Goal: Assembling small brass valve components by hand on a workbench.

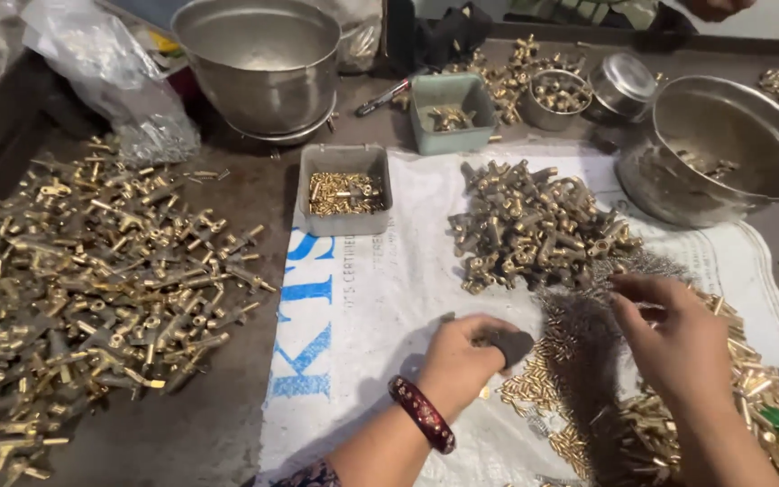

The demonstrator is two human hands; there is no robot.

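A small assembly workshop — a dark bench (227, 424) heaped along its left edge with brass fittings (92, 298), steel bowls (263, 59) at the back edge, and trays of small brass parts (345, 191) on a spread sack (389, 289).

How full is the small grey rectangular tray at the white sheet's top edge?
Partly full: the small grey rectangular tray holds a shallow layer of small brass pieces, with its walls standing above them.

A small dark fitting (508, 345) sits gripped in the left hand (457, 361), low over the white sack sheet. Beneath the right hand (673, 338) lies a tangle of thin steel springs (579, 316), grey and heaped, beside scattered short brass pins (534, 390).
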